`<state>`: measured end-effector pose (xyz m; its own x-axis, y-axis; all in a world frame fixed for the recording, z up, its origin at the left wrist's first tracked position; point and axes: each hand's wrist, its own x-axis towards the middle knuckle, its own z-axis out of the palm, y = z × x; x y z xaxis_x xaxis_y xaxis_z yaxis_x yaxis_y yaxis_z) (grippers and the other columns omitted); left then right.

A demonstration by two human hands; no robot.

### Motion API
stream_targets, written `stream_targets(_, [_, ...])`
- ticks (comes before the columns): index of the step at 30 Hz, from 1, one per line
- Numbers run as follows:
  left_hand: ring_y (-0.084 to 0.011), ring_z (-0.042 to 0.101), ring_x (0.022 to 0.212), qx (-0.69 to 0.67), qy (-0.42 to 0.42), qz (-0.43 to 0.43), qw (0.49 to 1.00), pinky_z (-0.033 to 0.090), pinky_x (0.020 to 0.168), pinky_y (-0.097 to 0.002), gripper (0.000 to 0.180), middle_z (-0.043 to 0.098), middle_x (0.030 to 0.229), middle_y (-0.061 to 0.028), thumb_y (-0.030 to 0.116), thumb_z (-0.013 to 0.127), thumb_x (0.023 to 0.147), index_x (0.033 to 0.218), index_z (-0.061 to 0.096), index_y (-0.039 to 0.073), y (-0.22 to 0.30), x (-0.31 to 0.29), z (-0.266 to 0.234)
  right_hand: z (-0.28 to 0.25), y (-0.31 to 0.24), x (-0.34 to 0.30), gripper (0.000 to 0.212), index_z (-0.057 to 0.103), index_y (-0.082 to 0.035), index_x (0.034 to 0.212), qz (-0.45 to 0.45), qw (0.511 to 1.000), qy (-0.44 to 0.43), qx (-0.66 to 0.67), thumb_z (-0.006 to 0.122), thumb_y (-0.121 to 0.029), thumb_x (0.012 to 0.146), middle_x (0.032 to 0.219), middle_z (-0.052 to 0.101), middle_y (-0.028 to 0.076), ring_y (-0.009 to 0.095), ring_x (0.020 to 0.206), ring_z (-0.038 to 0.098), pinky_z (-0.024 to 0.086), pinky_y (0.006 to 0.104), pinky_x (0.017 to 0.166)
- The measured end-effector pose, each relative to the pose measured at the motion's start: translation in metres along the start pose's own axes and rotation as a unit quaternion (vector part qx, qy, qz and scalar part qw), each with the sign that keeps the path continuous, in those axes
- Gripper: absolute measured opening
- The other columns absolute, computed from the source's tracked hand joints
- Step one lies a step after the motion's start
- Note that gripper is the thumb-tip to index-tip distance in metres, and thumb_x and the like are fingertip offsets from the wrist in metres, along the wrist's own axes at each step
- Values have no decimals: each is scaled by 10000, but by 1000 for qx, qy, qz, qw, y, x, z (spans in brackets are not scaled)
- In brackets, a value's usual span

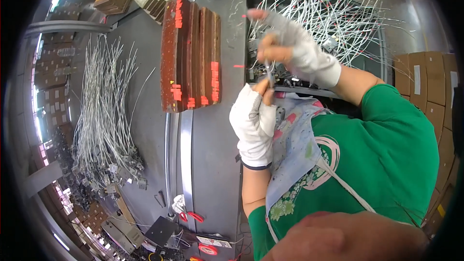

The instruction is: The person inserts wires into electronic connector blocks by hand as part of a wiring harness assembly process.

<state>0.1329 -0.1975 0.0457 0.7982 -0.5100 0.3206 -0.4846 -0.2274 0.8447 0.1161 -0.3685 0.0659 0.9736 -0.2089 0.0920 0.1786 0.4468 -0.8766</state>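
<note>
My left hand [253,123], in a white fingerless glove, is closed with thumb and fingertips pinched on a thin grey piece [270,73] whose kind I cannot make out. Just above and to the right is my right hand [309,55], gloved the same way. Its index finger stretches out while the thumb and other fingers curl close to that piece; what they grip is partly hidden. Both hands are over the near edge of a dark tray [385,63] of small dark parts and loose white cables [333,14] with red marks.
Left of my hands, a stack of reddish-brown boards [176,63] with red tape stands on the grey table [212,140]. Farther left lies a bundle of white cables [104,106] with grey connectors. Red-handled scissors [192,216] lie toward the bottom. Cardboard boxes [425,79] are stacked at right.
</note>
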Motion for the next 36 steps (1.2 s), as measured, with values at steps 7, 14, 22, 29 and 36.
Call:
stream_targets(7, [-224, 566, 945, 18, -35, -32, 999, 408, 884, -323, 475, 580, 1080, -110, 26, 655, 706, 1164, 529, 39, -39, -11, 36, -172, -30, 44, 287, 485, -23, 1051, -314, 827, 450, -125, 600, -7, 789, 792, 562, 63, 131, 753, 532, 459, 263, 704])
stream_targets(14, [-433, 302, 1217, 222, -129, -1, 966, 291, 962, -522, 956, 267, 1366, -262, 354, 810, 530, 1326, 343, 107, -73, -15, 100, -164, 50, 108, 408, 576, -32, 1011, -216, 580, -137, -774, 597, -375, 792, 1039, 587, 174, 309, 1030, 544, 456, 383, 847])
stream_targets(22, [-443, 294, 1219, 217, -155, 24, 963, 226, 984, -553, 967, 259, 1380, -247, 410, 800, 511, 1325, 353, 140, -94, -4, 110, -204, 48, 100, 548, 580, -34, 539, 153, 567, -217, -779, 440, -441, 878, 565, 544, 181, 340, 529, 557, 447, 405, 528])
stream_targets(29, [-312, 326, 1205, 192, -260, 144, 935, 234, 985, -470, 848, 359, 1367, -85, 383, 777, 504, 1277, 457, 245, -79, 41, 117, -218, -11, 2, 426, 655, -43, 796, 178, 594, -27, -784, 457, -410, 886, 659, 578, 205, 359, 643, 589, 456, 412, 585])
stream_targets(36, [-343, 374, 1188, 283, -188, 84, 937, 314, 935, -495, 751, 407, 1327, -103, 304, 761, 593, 1268, 444, 216, -101, 75, 122, -272, -43, 42, 348, 509, -19, 1168, -62, 771, 48, -632, 515, -187, 863, 1103, 599, 134, 230, 1036, 569, 438, 316, 883])
